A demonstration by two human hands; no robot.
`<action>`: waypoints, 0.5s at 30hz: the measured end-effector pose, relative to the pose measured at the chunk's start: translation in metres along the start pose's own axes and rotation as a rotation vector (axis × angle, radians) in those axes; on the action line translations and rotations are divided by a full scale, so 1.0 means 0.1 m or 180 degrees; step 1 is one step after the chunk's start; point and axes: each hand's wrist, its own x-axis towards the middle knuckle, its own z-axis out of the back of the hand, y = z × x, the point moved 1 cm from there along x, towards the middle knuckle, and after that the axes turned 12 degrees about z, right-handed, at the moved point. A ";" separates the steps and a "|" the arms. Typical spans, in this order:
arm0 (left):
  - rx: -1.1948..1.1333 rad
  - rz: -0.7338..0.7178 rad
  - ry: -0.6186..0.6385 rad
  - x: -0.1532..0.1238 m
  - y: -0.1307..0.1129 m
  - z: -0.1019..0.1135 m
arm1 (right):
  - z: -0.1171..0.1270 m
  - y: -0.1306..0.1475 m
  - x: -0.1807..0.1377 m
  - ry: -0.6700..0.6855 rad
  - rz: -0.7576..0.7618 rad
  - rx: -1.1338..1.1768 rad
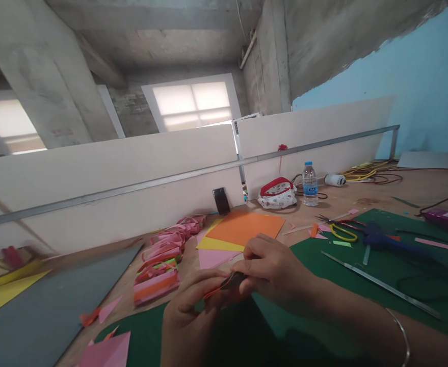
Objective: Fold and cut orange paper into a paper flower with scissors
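In the head view my left hand (193, 306) and my right hand (275, 270) meet above a green cutting mat (269, 326). Between their fingertips is a small piece of orange paper (211, 294), in shadow and partly covered by the fingers; its full shape does not show. Both hands have their fingers closed on it. Just beyond them lie sheets of orange paper (246, 227), yellow paper (212, 239) and pink paper (212, 258). To the left runs a row of folded pink and orange paper pieces (157, 285).
On the right are yellow-handled scissors (342, 233), tweezers (384, 283), a blue glue gun (395, 242) and paper scraps. A water bottle (310, 186), a patterned pouch (277, 193) and a phone (221, 201) stand along the white partition. A grey board (55, 300) lies left.
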 end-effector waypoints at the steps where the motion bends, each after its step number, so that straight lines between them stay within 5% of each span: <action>1: -0.0001 -0.0001 0.0016 0.00 -0.01 0.00 | 0.00 0.00 0.00 0.0017 -0.0009 0.0007; 15: 0.0000 0.0015 0.0162 -0.01 0.01 0.00 | -0.06 0.01 -0.02 0.0001 0.0072 0.0111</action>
